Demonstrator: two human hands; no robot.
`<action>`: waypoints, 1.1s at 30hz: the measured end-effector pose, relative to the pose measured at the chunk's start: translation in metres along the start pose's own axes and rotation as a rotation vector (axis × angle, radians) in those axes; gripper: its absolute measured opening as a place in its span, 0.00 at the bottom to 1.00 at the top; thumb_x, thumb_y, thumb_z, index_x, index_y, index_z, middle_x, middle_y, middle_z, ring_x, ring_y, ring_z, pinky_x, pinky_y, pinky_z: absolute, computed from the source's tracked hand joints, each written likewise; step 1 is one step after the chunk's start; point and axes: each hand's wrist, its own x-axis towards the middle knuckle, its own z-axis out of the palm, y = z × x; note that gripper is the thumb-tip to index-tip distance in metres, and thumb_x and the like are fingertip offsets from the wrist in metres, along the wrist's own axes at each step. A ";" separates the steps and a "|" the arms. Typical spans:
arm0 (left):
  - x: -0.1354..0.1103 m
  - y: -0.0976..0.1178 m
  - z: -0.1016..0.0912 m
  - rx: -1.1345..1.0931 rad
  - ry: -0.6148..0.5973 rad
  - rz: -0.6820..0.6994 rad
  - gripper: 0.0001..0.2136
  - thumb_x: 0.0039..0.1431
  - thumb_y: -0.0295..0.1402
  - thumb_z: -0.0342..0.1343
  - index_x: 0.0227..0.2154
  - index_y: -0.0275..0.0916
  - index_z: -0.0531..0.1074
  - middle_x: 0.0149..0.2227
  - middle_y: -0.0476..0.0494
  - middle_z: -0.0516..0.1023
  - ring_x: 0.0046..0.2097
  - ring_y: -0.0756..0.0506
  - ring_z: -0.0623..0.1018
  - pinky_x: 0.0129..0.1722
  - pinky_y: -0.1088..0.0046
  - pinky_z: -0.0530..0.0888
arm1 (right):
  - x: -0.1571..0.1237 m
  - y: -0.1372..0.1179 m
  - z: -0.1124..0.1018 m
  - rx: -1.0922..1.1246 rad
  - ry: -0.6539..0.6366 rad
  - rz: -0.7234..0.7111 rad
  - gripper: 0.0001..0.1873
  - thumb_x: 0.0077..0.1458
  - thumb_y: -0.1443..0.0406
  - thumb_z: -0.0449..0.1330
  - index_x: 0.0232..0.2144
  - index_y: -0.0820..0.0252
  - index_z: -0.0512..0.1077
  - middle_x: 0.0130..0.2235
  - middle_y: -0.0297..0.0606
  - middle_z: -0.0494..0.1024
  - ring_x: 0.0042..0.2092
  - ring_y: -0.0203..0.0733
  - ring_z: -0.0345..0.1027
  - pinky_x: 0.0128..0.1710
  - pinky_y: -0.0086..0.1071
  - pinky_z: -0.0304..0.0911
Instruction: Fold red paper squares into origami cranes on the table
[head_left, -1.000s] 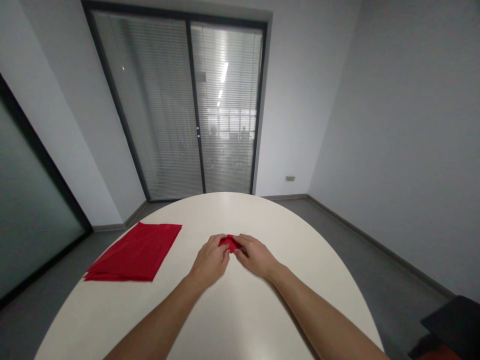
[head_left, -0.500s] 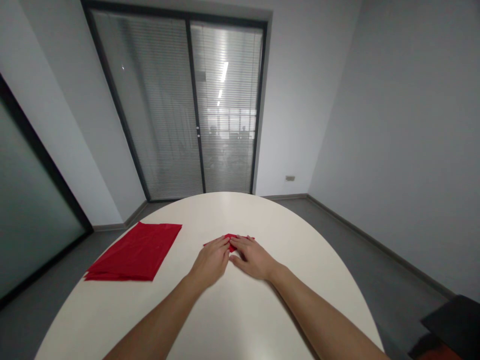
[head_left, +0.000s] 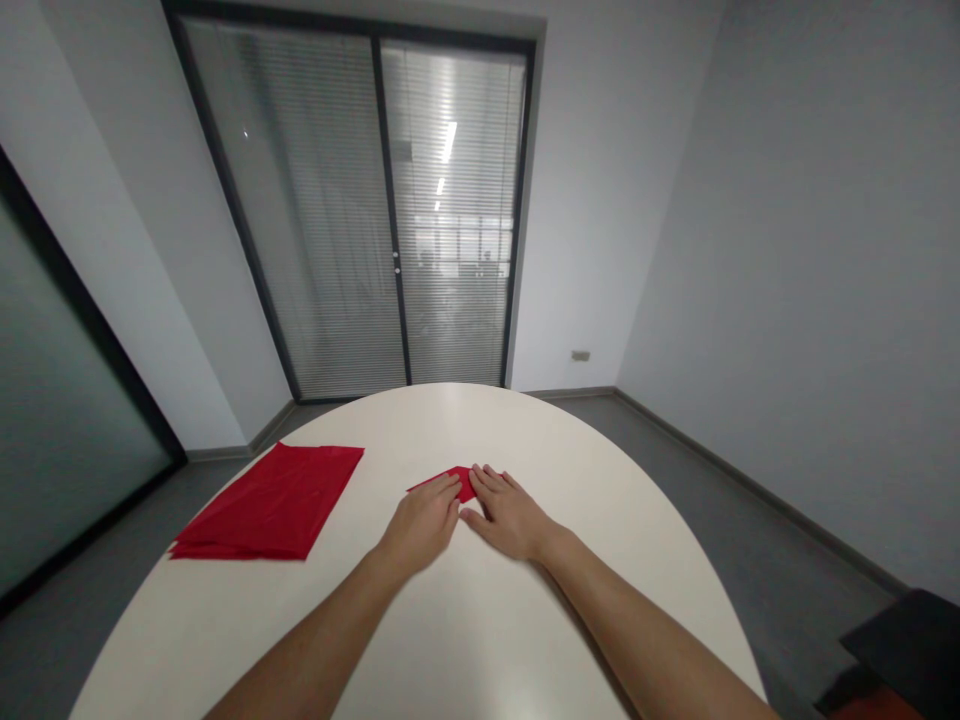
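Bench (head_left: pixel 480 620): smooth, semi-gloss, laminate-like top with soft reflections. Red stack (head_left: pixel 270 505): thin sheets, paper or cloth, cannot tell; matt, lightly creased. Small red piece (head_left: pixel 466 487): same matt look. Door (head_left: pixel 454 320): glass, dark matt frame (head_left: pixel 385 150). Left panel (head_left: pixel 60 400): frosted glass. Walls (head_left: pixel 810 250): smooth, matt.

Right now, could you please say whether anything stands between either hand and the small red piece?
Nothing visible does: the left hand and right hand rest on the small red piece, and the larger red sheets lie apart.
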 end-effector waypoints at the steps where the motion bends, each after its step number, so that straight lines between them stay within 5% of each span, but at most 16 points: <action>1: 0.000 0.000 0.000 0.005 0.001 -0.004 0.19 0.66 0.28 0.46 0.57 0.41 0.72 0.59 0.42 0.76 0.61 0.44 0.74 0.63 0.61 0.69 | 0.000 0.000 0.000 -0.007 -0.005 0.021 0.39 0.67 0.49 0.46 0.70 0.71 0.52 0.71 0.55 0.50 0.72 0.57 0.42 0.70 0.52 0.41; 10: 0.000 0.003 -0.002 0.061 -0.052 -0.034 0.19 0.67 0.30 0.46 0.57 0.38 0.73 0.61 0.39 0.73 0.63 0.41 0.71 0.64 0.58 0.68 | 0.001 0.002 0.002 -0.039 0.049 0.095 0.34 0.68 0.54 0.47 0.69 0.69 0.55 0.70 0.53 0.54 0.71 0.57 0.45 0.69 0.52 0.44; 19: -0.001 0.002 -0.003 0.044 -0.043 -0.055 0.20 0.65 0.29 0.49 0.58 0.41 0.72 0.60 0.42 0.74 0.61 0.42 0.74 0.63 0.61 0.70 | 0.004 0.009 -0.006 -0.014 0.234 -0.115 0.17 0.65 0.65 0.53 0.50 0.59 0.78 0.55 0.43 0.78 0.55 0.47 0.70 0.59 0.39 0.60; 26: -0.001 0.003 -0.005 -0.012 0.015 -0.088 0.18 0.62 0.28 0.52 0.54 0.45 0.75 0.56 0.46 0.78 0.56 0.42 0.78 0.59 0.62 0.73 | 0.004 0.010 -0.008 0.008 0.237 -0.069 0.15 0.62 0.66 0.55 0.46 0.56 0.79 0.46 0.38 0.82 0.46 0.45 0.72 0.50 0.35 0.63; 33: 0.000 0.003 -0.006 -0.037 0.012 -0.132 0.18 0.62 0.26 0.52 0.50 0.48 0.77 0.54 0.48 0.79 0.56 0.42 0.78 0.59 0.61 0.73 | 0.003 0.009 -0.009 0.055 0.233 -0.102 0.18 0.60 0.68 0.55 0.49 0.54 0.79 0.47 0.37 0.82 0.46 0.44 0.72 0.51 0.35 0.63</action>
